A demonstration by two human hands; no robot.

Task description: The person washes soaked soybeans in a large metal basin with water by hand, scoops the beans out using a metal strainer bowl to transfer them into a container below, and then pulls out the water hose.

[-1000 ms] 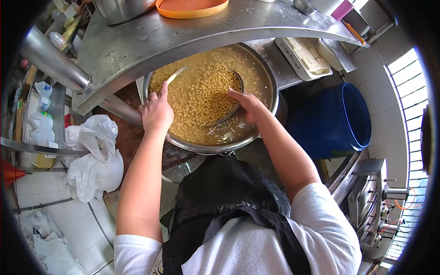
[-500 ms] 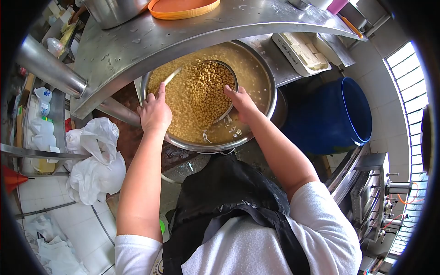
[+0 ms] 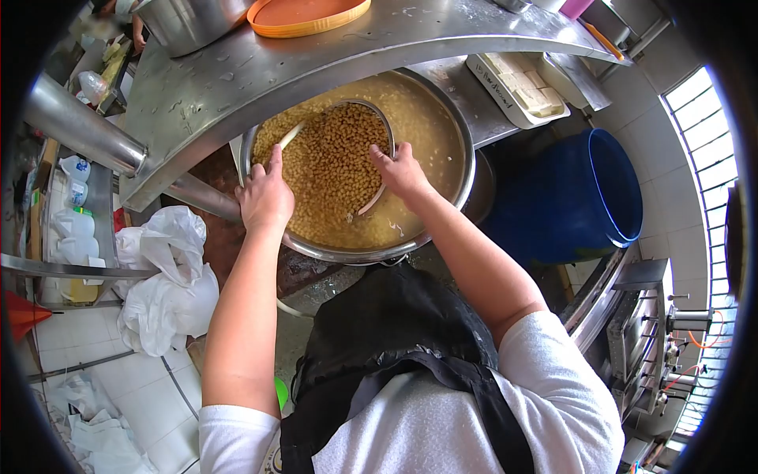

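A large round metal basin [image 3: 467, 170] holds cloudy water and many pale yellow beans. Within it a round metal bowl [image 3: 390, 130], its rim partly above the water, is heaped with beans [image 3: 341, 154]. My right hand [image 3: 401, 168] grips the bowl's right rim, thumb on the inside over the beans. At the basin's left edge my left hand [image 3: 266, 197] is closed around a white hose [image 3: 291, 136], index finger stretched along it. The hose's end points into the basin, beside the bowl's left side. Beans hide the bowl's bottom and left rim.
A steel shelf [image 3: 197, 103] overhangs the basin's far side, carrying an orange tray [image 3: 308, 17] and a steel pot [image 3: 189, 24]. To the right stand a blue barrel [image 3: 568, 197] and a white lettered container [image 3: 517, 91]. White plastic bags [image 3: 170, 276] hang at left. Another person's arm shows far upper left.
My right hand has moved left with the bowl, bringing it closer to the hose. The beans now fill more of the bowl. My left hand stays almost in place.
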